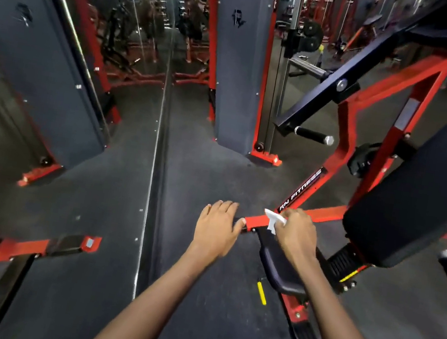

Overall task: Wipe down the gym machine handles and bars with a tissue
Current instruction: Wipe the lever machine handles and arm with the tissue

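- My right hand [295, 233] pinches the tissue [274, 220] in curled fingers and presses it on the red bar [256, 221], low near the floor [122, 212].
- My left hand [217, 227] lies on the bar's end, fingers straight and together over the top, thumb tucked against the red end face; it steadies and grips nothing.
- The tissue is bunched, with a white corner sticking up past my knuckles. I judge that wrapping it further round the bar would clean the sides and underside as well as the top.
- Best done, I think, in long strokes along the bar with even pressure, turning to a fresh fold as one dirties.
- The bare red between my hands is short. To finish this end, my left hand would have to lift off so the tissue can run out over the end.
- Right of the tissue the bar meets other red frame [326, 215] members at a joint; the tissue could snag or tear on the corner there.
- The seat [282, 269] sits just under my right wrist and the big pad [416, 200] stands close on the right, so room is tight that side.
- The floor is open to the left and towards me, which leaves my elbows free.
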`<state>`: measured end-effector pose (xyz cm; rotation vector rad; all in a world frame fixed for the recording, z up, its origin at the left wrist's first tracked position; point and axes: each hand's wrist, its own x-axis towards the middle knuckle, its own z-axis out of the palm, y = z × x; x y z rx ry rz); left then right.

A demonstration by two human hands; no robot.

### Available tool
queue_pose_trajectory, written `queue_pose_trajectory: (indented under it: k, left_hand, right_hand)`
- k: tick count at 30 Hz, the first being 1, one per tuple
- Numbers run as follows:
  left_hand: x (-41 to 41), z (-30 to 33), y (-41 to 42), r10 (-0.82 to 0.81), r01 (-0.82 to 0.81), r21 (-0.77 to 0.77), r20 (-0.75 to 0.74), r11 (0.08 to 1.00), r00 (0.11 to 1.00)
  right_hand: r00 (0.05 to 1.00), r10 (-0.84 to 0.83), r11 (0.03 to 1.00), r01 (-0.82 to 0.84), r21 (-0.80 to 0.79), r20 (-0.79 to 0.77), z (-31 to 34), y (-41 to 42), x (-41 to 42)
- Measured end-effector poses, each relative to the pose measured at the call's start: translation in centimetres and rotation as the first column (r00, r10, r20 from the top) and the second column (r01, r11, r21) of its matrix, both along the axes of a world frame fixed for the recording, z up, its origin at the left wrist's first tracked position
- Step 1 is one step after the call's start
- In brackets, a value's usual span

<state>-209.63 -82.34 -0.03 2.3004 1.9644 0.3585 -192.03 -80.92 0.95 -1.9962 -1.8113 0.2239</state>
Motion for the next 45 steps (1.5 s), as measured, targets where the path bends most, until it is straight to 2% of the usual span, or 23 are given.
queue_pose_trajectory:
  k: [4,11,15,24,30,37,40,45]
  left_hand:
    - [-2.1,-0.8,9.5,-0.029,0.030,-0.029,0.032,0.999,0.999]
    - [-4.3,-1.3,26.3,-0.213,0.213,0.007,0.048,0.977,0.976]
    - [-4.1,-1.6,34.5,-0.328,0.325,0.045,0.083,0.945,0.941]
    - [-1.5,-2.8,51.1,-0.520,0.522,0.003,0.089,0.853,0.849]
    - [1.3,-4.3,61.0,-0.628,0.629,-0.079,0.041,0.774,0.778]
    - [5.8,-4.3,70.0,-0.712,0.718,-0.007,0.124,0.696,0.691]
    - [7.6,-5.4,73.1,-0.765,0.769,0.043,0.153,0.638,0.626]
    - [9.9,-7.1,78.0,-0.867,0.868,0.052,0.096,0.494,0.488]
  right_hand:
    - [1.000,-0.026,1.000,0.026,0.000,0.011,-0.5,8.9,-2.2]
    - [0.982,-0.185,0.982,0.184,-0.036,-0.025,-0.4,22.7,-5.2]
    - [0.953,-0.299,0.954,0.298,-0.027,-0.052,-0.1,29.2,-5.6]
    - [0.879,-0.456,0.890,0.452,-0.064,-0.137,-2.4,42.4,-3.9]
    - [0.792,-0.556,0.830,0.543,-0.124,-0.252,-4.3,51.1,-2.6]
    - [0.702,-0.635,0.769,0.614,-0.180,-0.321,-4.6,58.1,-0.6]
    - [0.611,-0.715,0.690,0.696,-0.199,-0.340,-4.7,60.0,0.0]
    - [0.428,-0.814,0.521,0.838,-0.165,-0.393,-4.7,61.2,-0.2]
